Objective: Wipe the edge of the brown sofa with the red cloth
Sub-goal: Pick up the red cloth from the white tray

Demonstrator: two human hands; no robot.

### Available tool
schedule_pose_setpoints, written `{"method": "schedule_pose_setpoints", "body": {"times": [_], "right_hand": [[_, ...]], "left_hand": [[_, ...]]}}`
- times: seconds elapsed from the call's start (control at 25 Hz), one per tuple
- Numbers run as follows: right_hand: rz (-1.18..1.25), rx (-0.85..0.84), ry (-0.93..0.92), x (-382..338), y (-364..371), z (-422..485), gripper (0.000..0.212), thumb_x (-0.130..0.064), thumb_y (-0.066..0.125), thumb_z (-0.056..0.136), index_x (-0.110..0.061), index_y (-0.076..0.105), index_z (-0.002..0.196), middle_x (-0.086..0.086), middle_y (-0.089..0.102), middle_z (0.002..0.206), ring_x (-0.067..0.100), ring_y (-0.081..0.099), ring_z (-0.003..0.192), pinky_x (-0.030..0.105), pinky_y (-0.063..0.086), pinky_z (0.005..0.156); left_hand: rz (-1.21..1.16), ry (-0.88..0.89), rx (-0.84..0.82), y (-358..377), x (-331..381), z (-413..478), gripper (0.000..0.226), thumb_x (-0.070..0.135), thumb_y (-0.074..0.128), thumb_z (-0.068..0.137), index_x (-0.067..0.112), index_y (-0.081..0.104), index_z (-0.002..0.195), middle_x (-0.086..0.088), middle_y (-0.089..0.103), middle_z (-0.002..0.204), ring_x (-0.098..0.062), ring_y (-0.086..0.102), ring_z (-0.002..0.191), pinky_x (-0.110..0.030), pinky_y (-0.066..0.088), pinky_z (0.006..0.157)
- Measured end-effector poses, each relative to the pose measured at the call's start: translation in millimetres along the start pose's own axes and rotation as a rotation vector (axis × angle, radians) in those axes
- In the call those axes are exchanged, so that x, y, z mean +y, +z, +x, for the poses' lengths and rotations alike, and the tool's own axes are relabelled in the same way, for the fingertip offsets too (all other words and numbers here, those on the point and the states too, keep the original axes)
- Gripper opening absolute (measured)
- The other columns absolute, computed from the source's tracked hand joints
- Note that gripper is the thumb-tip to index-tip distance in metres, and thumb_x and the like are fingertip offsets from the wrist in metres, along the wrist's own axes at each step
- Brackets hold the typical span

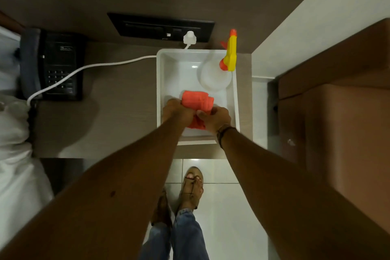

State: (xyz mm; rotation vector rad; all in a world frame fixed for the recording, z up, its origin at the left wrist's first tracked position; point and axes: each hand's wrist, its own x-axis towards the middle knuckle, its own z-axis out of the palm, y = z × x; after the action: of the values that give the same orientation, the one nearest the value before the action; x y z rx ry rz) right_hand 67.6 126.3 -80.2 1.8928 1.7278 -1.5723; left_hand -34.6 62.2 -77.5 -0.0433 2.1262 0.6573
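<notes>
The red cloth [197,101] is bunched up inside a white plastic tub [162,74] on a brown side table. My left hand [177,111] grips the cloth's left side and my right hand [217,117] grips its lower right part, both over the tub. The brown sofa [337,116] stands to the right, apart from both hands, with its arm and edge facing the table.
A spray bottle [229,57] with a yellow and orange head stands in the tub's far right corner. A black telephone [60,65] and a white cable [84,69] lie on the table [118,112] at left. White bedding [14,143] lies far left. My feet stand on the white tiled floor [228,207].
</notes>
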Motion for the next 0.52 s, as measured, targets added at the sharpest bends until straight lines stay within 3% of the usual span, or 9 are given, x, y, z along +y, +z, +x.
{"method": "schedule_pose_setpoints", "body": {"times": [0.12,0.24,0.36,0.44,0.52], "right_hand": [[0.127,-0.032,-0.065,-5.7,-18.1,-25.9,0.042,-0.021,0.073,0.096,0.001,0.064,0.131,0.023,0.073,0.128,0.039,0.070,0.119,0.049,0.060,0.100],[0.346,-0.246,-0.113,-5.2,-51.7,-74.5,0.041,-0.017,0.066,0.101,-0.001,0.058,0.138,0.018,0.073,0.123,0.026,0.075,0.104,0.029,0.065,0.071],[0.322,-0.431,-0.185,16.0,-99.4,-117.8,0.037,-0.017,0.061,0.104,-0.005,0.060,0.140,0.005,0.074,0.109,0.009,0.074,0.086,0.023,0.059,0.064],[0.290,-0.470,-0.225,43.3,-130.9,-133.9,0.028,-0.009,0.062,0.103,-0.005,0.065,0.131,-0.002,0.077,0.098,0.005,0.073,0.078,0.020,0.057,0.064],[0.300,-0.459,-0.197,74.9,-160.4,-140.9,0.027,-0.002,0.067,0.097,-0.015,0.068,0.122,-0.007,0.082,0.097,0.008,0.078,0.087,0.021,0.061,0.073]], "left_hand": [[-0.168,0.031,-0.105,-22.4,6.3,-19.8,0.052,0.022,0.089,0.067,0.014,0.078,0.117,-0.012,0.080,0.118,-0.034,0.077,0.108,-0.048,0.065,0.099],[-0.509,0.023,-0.366,-42.9,0.4,-70.0,0.062,0.023,0.080,0.052,0.016,0.081,0.114,-0.022,0.081,0.121,-0.040,0.080,0.106,-0.051,0.066,0.090],[-0.752,-0.072,-0.656,-42.0,-14.6,-134.0,0.043,0.018,0.071,0.070,0.015,0.084,0.111,-0.023,0.082,0.118,-0.032,0.084,0.093,-0.046,0.068,0.081],[-0.850,-0.123,-0.669,-21.9,-25.5,-179.6,0.046,0.011,0.070,0.075,0.008,0.078,0.120,-0.022,0.084,0.112,-0.029,0.084,0.089,-0.044,0.069,0.081],[-0.860,-0.151,-0.594,12.1,-35.7,-219.3,0.057,0.012,0.072,0.075,0.007,0.069,0.132,-0.020,0.082,0.114,-0.031,0.081,0.099,-0.045,0.068,0.084]]}}
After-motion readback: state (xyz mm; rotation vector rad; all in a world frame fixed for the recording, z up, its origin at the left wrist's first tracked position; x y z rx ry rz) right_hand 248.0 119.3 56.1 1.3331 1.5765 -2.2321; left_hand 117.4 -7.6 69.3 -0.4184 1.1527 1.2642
